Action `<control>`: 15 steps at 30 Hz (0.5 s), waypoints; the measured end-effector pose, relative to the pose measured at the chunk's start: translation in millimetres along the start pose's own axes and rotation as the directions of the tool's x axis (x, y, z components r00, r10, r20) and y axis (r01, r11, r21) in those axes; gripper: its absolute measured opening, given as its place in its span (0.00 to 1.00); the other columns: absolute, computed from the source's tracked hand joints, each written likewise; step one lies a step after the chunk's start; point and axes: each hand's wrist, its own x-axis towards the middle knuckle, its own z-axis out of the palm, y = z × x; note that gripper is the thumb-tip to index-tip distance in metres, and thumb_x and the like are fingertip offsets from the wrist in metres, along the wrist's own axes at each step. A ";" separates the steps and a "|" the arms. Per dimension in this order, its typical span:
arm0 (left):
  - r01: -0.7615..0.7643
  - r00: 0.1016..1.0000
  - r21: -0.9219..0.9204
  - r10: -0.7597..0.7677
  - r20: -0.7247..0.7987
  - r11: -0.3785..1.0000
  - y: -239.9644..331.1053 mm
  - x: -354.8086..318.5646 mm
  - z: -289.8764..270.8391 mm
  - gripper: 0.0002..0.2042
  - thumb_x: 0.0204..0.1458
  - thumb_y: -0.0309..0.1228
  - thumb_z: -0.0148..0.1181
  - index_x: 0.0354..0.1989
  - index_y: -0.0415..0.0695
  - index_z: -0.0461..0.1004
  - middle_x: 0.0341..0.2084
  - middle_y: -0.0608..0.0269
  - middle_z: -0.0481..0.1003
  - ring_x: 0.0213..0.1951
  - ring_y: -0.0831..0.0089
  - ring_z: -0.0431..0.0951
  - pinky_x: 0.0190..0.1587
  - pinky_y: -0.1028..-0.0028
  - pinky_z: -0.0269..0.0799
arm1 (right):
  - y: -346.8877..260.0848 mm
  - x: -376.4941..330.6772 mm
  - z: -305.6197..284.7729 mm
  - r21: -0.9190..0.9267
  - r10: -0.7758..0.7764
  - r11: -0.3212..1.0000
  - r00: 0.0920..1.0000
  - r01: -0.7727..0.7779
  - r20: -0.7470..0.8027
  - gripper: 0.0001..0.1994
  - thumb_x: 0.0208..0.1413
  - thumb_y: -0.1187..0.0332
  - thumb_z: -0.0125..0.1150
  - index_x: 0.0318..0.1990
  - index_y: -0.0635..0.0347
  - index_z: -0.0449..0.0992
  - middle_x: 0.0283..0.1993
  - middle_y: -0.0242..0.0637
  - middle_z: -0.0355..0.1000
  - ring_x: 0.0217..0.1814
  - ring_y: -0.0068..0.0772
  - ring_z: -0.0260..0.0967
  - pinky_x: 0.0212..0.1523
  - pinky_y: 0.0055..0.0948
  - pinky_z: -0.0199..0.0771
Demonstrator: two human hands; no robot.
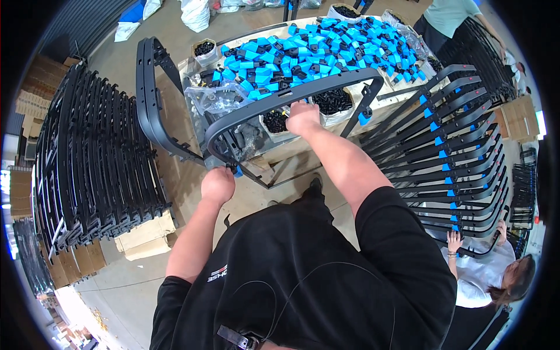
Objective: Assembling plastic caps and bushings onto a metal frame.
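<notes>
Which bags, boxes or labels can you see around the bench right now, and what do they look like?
Clear plastic bag: bench's left end, crumpled.
White tub of black parts: far-left corner of the bench.
White sacks: floor beyond the bench.
Brown cardboard boxes: far left, stacked.
No screens or signs visible.

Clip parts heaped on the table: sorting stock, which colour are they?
Bright blue plastic clips with black inserts, seen clearly in the head view.
</notes>
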 end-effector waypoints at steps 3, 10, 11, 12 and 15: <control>-0.006 0.999 -0.001 0.006 -0.032 1.000 -1.7 0.4 3.8 0.19 0.66 0.40 0.43 0.40 0.38 0.78 0.42 0.41 0.80 0.46 0.44 0.79 0.52 0.52 0.74 | -0.5 4.4 -8.3 0.019 0.023 0.999 0.979 -0.027 0.204 0.14 0.53 0.67 0.58 0.46 0.57 0.81 0.53 0.43 0.79 0.58 0.41 0.77 0.58 0.43 0.71; 0.049 0.997 -0.064 -0.053 -0.057 0.997 0.9 -8.7 3.2 0.20 0.65 0.41 0.45 0.40 0.37 0.78 0.42 0.42 0.80 0.46 0.45 0.79 0.52 0.53 0.74 | -2.1 -34.5 13.4 0.344 -0.096 0.934 0.995 0.091 -0.004 0.15 0.56 0.60 0.61 0.45 0.61 0.78 0.46 0.50 0.78 0.51 0.55 0.77 0.52 0.47 0.77; 0.069 0.995 -0.059 -0.073 -0.073 0.996 5.9 -11.8 1.1 0.19 0.65 0.41 0.46 0.40 0.37 0.78 0.42 0.43 0.80 0.45 0.45 0.79 0.52 0.53 0.74 | -3.1 -50.7 14.2 0.467 -0.118 0.876 0.993 0.119 -0.032 0.14 0.56 0.61 0.62 0.44 0.61 0.76 0.44 0.51 0.77 0.48 0.56 0.77 0.50 0.48 0.76; 0.055 0.996 -0.059 -0.059 -0.068 0.997 12.2 -17.7 -0.4 0.19 0.65 0.41 0.46 0.40 0.37 0.78 0.42 0.43 0.80 0.45 0.45 0.79 0.52 0.53 0.74 | -4.6 -71.5 13.0 0.582 -0.148 0.803 0.989 0.126 -0.010 0.13 0.56 0.62 0.63 0.43 0.60 0.75 0.42 0.51 0.76 0.47 0.56 0.76 0.48 0.48 0.75; -0.093 0.929 -0.073 0.060 -0.365 0.993 25.1 -33.3 2.2 0.17 0.67 0.39 0.49 0.44 0.37 0.77 0.37 0.48 0.81 0.42 0.54 0.82 0.47 0.59 0.77 | -15.9 -133.7 24.2 0.746 -0.290 0.633 0.957 0.206 -0.018 0.11 0.55 0.64 0.63 0.41 0.60 0.73 0.38 0.53 0.74 0.45 0.57 0.75 0.45 0.48 0.74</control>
